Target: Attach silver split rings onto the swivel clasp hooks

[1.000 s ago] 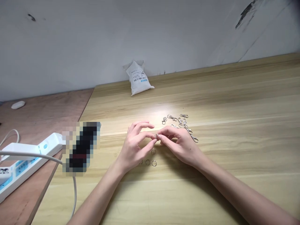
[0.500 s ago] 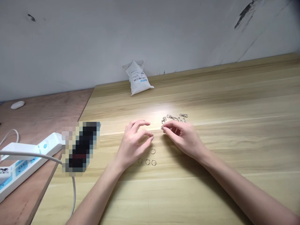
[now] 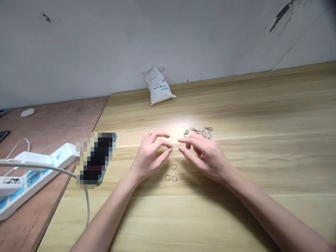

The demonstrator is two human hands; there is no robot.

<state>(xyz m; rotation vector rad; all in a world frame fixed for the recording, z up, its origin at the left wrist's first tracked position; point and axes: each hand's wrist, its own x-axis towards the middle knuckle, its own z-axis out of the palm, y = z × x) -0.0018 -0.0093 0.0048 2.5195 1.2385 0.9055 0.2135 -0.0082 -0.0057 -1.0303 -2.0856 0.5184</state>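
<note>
My left hand [image 3: 149,155] hovers over the light wooden table [image 3: 236,168] with thumb and forefinger pinched on a small metal split ring [image 3: 170,146]. My right hand [image 3: 206,154] is just right of it, fingers loosely apart and holding nothing I can see. Its fingertips point toward the left hand, a short gap between them. Several loose split rings [image 3: 168,175] lie on the table below the two hands. A small heap of silver lobster clasps [image 3: 201,132] lies just beyond my right hand, partly hidden by its fingers.
A white pouch with a barcode label [image 3: 159,86] leans against the wall at the back. A white power strip with cables [image 3: 34,171] lies on the reddish table at the left. A pixelated dark object [image 3: 96,159] sits on the table edge. A white mouse [image 3: 27,112] is far left.
The hands, joined on a ring and clasp a second ago, have parted. My right hand went to the clasp heap and now comes back toward the left, which keeps a ring pinched.
</note>
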